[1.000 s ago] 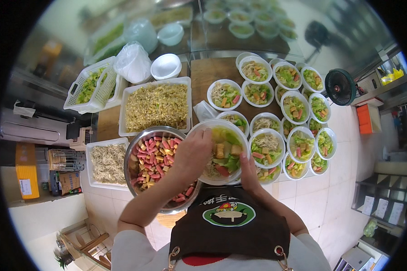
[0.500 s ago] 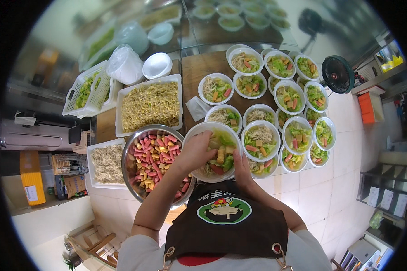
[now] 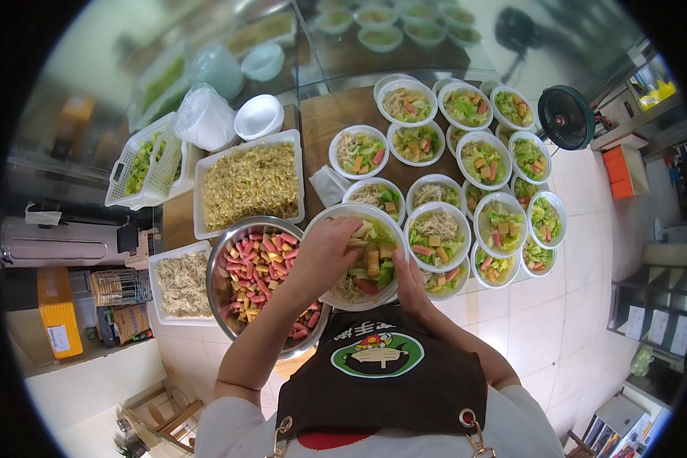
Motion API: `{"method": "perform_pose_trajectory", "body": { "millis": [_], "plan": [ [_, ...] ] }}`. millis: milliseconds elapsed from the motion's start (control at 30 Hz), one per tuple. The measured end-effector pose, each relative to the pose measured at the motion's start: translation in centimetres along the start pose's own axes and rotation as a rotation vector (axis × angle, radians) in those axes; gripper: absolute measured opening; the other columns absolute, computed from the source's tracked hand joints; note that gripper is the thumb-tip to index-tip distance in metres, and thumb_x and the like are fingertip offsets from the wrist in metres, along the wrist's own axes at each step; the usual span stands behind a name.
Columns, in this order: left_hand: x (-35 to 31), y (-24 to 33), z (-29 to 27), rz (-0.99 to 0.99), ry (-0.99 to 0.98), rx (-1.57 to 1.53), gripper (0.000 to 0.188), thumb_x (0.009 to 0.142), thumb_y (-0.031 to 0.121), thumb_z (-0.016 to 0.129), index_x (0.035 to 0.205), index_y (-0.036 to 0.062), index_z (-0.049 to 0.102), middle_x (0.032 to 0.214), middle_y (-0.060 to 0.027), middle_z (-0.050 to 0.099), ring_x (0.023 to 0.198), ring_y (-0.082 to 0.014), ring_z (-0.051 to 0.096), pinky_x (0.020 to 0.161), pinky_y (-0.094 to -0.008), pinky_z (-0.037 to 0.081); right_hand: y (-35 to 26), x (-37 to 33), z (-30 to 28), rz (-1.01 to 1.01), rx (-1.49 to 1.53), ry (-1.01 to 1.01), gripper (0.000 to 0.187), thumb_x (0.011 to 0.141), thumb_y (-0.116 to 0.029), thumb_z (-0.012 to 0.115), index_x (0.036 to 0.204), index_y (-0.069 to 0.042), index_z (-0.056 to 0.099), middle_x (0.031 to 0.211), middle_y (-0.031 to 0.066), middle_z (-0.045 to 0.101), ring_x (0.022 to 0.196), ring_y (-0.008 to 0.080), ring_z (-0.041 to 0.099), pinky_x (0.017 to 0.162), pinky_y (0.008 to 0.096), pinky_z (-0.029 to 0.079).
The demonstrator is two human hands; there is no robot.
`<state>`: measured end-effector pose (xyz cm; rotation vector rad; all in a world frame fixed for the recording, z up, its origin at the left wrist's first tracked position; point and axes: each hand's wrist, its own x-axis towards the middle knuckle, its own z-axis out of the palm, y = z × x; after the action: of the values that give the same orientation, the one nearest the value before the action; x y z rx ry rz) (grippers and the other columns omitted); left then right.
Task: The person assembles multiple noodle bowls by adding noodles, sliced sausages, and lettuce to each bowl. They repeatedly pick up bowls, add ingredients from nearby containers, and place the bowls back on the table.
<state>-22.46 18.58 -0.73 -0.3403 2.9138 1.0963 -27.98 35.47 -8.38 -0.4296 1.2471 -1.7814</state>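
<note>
Close in front of me is a white bowl [image 3: 389, 221] holding lettuce, pale shreds, a tan piece and a pink sausage piece. My left hand [image 3: 330, 252] reaches over its left rim, fingers curled down among the food; whatever they pinch is hidden. Against the right side of the same bowl, my right hand [image 3: 411, 281] grips with the thumb up at the rim. Left of the bowl, partly behind my left forearm, stands a steel basin [image 3: 218, 305] of pink sausage pieces [image 3: 240, 269] and tan chunks.
Several filled bowls [image 3: 487, 160] crowd the table's right side, some stacked. At the left are a tray of bean sprouts [image 3: 248, 187], a tray of pale shreds [image 3: 183, 282], a white basket [image 3: 168, 164] of greens and empty bowls [image 3: 259, 117]. A black fan [image 3: 566, 118] stands far right.
My left fingers have shifted slightly within the bowl. The right hand keeps its place at the rim, and the whole view has tilted a little.
</note>
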Motion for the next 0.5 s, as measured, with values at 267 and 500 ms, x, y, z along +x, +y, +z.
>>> {"method": "perform_pose_trajectory", "body": {
  "millis": [267, 500],
  "plan": [
    [-0.9, 2.2, -1.8, 0.079, 0.135, 0.134, 0.025, 0.072, 0.006, 0.063, 0.097, 0.0024, 0.058, 0.095, -0.0152, 0.061, 0.09, -0.032, 0.057, 0.077, -0.0391, 0.047, 1.0, 0.5, -0.6, -0.047, -0.071, 0.072, 0.051, 0.096, -0.036, 0.027, 0.127, 0.004, 0.034, 0.117, 0.0169, 0.051, 0.105, 0.0231, 0.054, 0.09, 0.034, 0.045],
    [-1.1, 1.6, -2.9, 0.229, 0.185, 0.249, 0.028, 0.076, 0.005, 0.06, 0.103, 0.0041, 0.056, 0.09, -0.0137, 0.063, 0.082, -0.0305, 0.061, 0.066, -0.0358, 0.05, 0.3, 1.0, -0.1, 0.03, 0.037, 0.051, 0.053, 0.096, -0.037, 0.028, 0.128, 0.004, 0.033, 0.119, 0.0184, 0.05, 0.106, 0.0248, 0.054, 0.09, 0.0354, 0.046]
  ]
}}
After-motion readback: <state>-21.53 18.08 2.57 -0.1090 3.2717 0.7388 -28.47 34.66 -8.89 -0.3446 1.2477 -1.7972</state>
